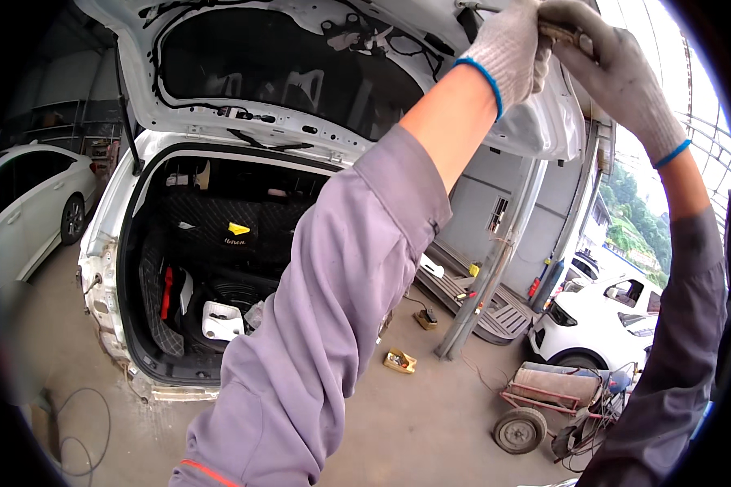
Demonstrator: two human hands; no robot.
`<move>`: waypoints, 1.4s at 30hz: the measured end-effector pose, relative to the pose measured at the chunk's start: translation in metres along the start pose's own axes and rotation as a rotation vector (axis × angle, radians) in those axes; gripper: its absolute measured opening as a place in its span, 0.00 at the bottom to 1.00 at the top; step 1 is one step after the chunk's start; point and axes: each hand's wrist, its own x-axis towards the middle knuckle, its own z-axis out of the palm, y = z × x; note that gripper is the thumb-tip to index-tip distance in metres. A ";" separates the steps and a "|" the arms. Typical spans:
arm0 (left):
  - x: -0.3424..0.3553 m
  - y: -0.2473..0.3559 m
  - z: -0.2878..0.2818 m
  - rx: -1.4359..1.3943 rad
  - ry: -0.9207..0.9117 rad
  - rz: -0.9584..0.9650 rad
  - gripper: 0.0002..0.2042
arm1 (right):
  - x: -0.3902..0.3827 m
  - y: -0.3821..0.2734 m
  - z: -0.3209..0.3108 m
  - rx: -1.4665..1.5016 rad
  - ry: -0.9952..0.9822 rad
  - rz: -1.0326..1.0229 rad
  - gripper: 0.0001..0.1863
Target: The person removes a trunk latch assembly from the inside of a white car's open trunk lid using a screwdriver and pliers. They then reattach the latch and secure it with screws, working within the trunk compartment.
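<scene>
Both my arms are raised toward the upper right, by the lifted tailgate [150, 61] of a white car. My left hand [508, 55], in a pale knitted glove with a blue cuff, is closed at the tailgate's edge; its fingers are mostly hidden behind the hand. Beside it, my right hand [625, 77], gloved the same way, has its fingers curled round a small flat brown piece [562, 34]. That piece is partly covered by the fingers, and its kind cannot be made out. The two hands are close together, near the frame's top.
Below the tailgate, the open boot [244, 288] holds a white plastic piece [222, 321]. A metal post [487, 284] stands right of the car. A small yellow box [400, 361] lies on the floor. A wheeled cart with a tank [552, 383] and another white car [581, 329] are farther right.
</scene>
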 end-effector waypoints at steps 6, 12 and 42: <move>-0.002 -0.001 -0.008 -0.002 -0.004 0.141 0.17 | -0.009 -0.031 0.016 1.265 0.028 0.699 0.14; -0.004 -0.002 -0.018 0.031 -0.074 0.111 0.16 | -0.006 -0.001 0.013 -0.413 -0.049 -0.172 0.24; -0.012 0.002 -0.027 0.178 -0.022 0.177 0.15 | 0.003 -0.029 -0.003 -1.290 -0.261 -0.267 0.19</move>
